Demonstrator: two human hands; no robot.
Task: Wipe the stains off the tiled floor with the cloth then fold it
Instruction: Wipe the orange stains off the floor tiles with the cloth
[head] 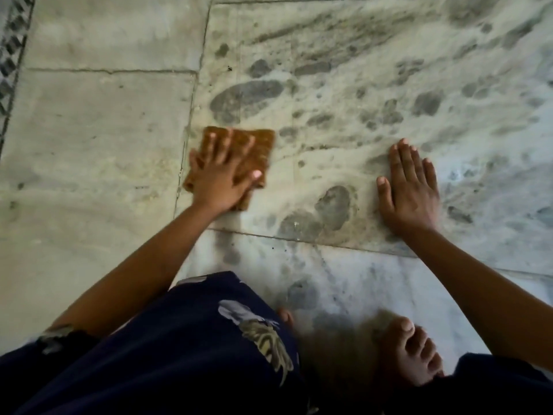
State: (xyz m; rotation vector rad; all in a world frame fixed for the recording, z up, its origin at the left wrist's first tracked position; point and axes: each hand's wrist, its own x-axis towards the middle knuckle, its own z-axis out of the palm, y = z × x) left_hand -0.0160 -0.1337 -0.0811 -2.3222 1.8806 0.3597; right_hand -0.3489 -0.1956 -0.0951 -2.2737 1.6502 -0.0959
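The left hand [221, 178] lies flat on the cloth [261, 145], fingers spread and straight, pressing it to the floor [89, 130] rather than gripping it. The cloth, a brown folded square, sits under that palm and reaches just past the fingertips, straddling the joint [191, 115] between two tiles. The right hand [410, 190] is also open, palm down on bare tile well to the right of the cloth, propping the body and holding nothing. Wiping is the step in hand, and most of it looks undone: grey stains [245, 97] spread ahead of the left fingers and fill the space between the two hands, with more beyond the right hand. To do it well, keep the whole palm loaded so the cloth does not bunch, sweep in overlapping strokes from the joint toward the right hand, and shift that propping hand off the marks it covers. Turning the cloth to a fresh face should help, since a dirty one may only smear. The floor is pale veined stone; whether the patches are wet or dried is hard to tell through the blur. A dark patterned border [12, 55] runs far left of the cloth, and a bare foot [410, 351] rests behind the right wrist.
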